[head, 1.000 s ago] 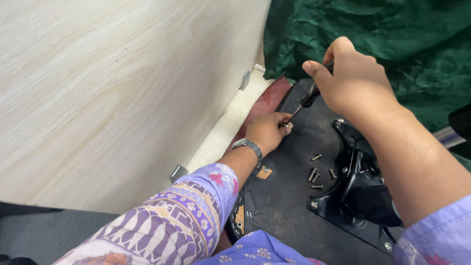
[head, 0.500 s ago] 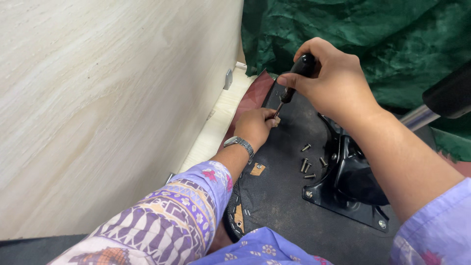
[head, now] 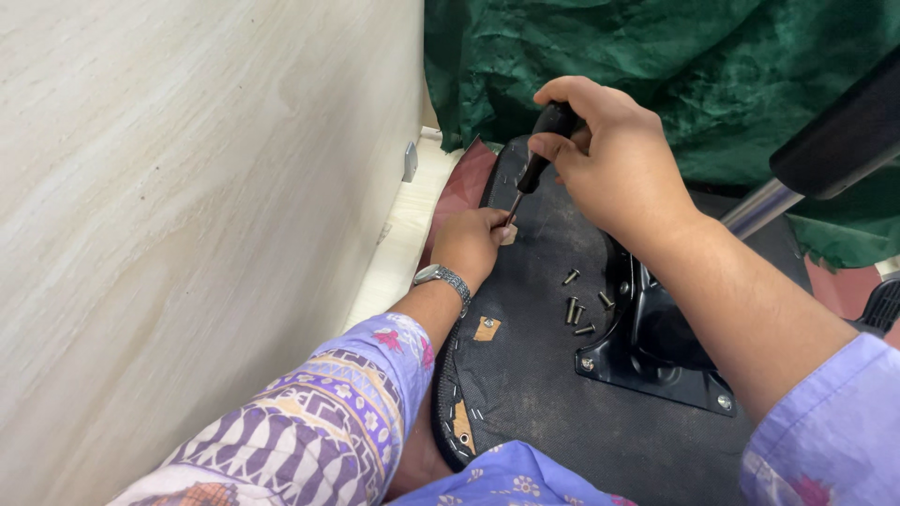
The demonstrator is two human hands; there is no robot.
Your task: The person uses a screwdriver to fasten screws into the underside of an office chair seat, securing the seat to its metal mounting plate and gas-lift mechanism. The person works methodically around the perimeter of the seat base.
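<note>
My right hand (head: 614, 164) grips the black handle of a screwdriver (head: 539, 169), whose thin shaft slants down to the left. Its tip meets the fingers of my left hand (head: 469, 245), which rest curled on the black fabric underside of an upturned chair seat (head: 525, 375) and pinch at the tip; what they pinch is hidden. A metal watch sits on my left wrist. Several loose screws (head: 579, 305) lie on the fabric just right of my left hand, beside a black metal mounting plate (head: 656, 351) fixed to the seat.
A pale wood-grain panel (head: 187, 215) fills the left side, with a small metal bracket (head: 410, 161) on its edge. Green cloth (head: 712, 66) drapes behind the seat. A chrome tube with a black armrest (head: 825, 150) crosses the upper right.
The view has swung, so the seat and both hands sit more central. My right hand holds the screwdriver steeper, its tip still at my left fingers.
</note>
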